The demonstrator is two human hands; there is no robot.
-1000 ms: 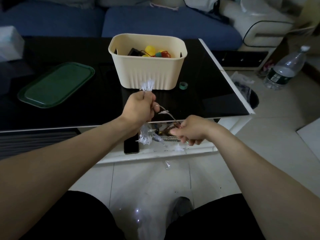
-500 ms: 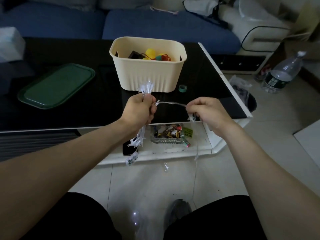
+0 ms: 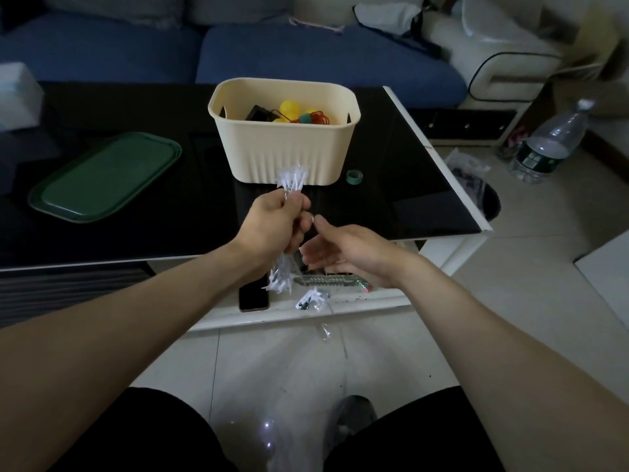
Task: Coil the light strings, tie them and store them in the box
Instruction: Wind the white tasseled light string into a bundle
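Left hand [image 3: 275,223] fingers grip the white star-tipped light string bundle [image 3: 282,274] upright; right hand [image 3: 343,253], fingers relaxed wide, sits just right, touching nothing

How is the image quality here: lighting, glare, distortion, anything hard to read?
Head view: dim overall, sofa and lap nearly black; the glossy table mirrors the box; wide-angle bending shows at the table edge; bright glints on the floor tiles; the light string in the left hand is pale and slightly soft, its wire near the right hand barely visible.
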